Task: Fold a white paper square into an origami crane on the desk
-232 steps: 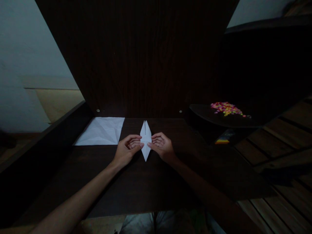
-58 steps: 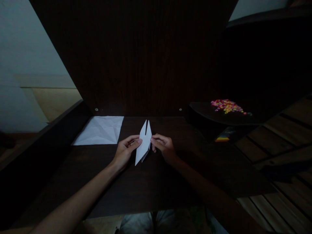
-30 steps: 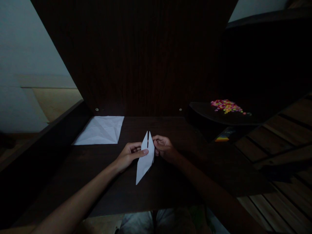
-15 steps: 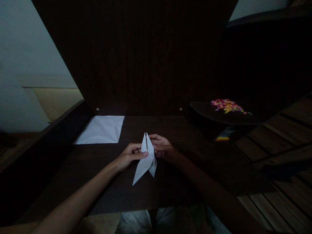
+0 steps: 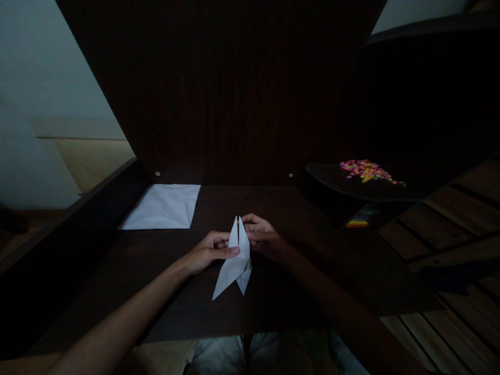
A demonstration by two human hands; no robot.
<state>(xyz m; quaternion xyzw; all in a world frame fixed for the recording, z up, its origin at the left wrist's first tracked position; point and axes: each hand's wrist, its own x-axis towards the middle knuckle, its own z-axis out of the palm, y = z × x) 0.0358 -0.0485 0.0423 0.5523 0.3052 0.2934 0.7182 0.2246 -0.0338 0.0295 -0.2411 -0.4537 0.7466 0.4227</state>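
Observation:
A white folded-paper figure (image 5: 238, 260) is held above the dark table, two narrow points upward and two splayed points downward. My left hand (image 5: 213, 252) grips its left side, the thumb lying across the front and the other fingers behind. At the upper right edge, my right hand (image 5: 262, 235) pinches the paper; parts of its fingers are hidden behind the figure. On the table to the left lies a creased white sheet of paper (image 5: 166, 207), apart from both hands.
Small multicoloured pieces (image 5: 366, 170) lie in a pile on a curved dark shelf (image 5: 332, 179) at the right. A low dark side panel (image 5: 78, 219) borders the table (image 5: 250, 317) on the left. Behind it rises a tall dark wooden panel (image 5: 226, 104).
The paper figure has turned slightly, and its lower right point has swung down and a little left. Both hands keep hold of it. The view has shifted slightly.

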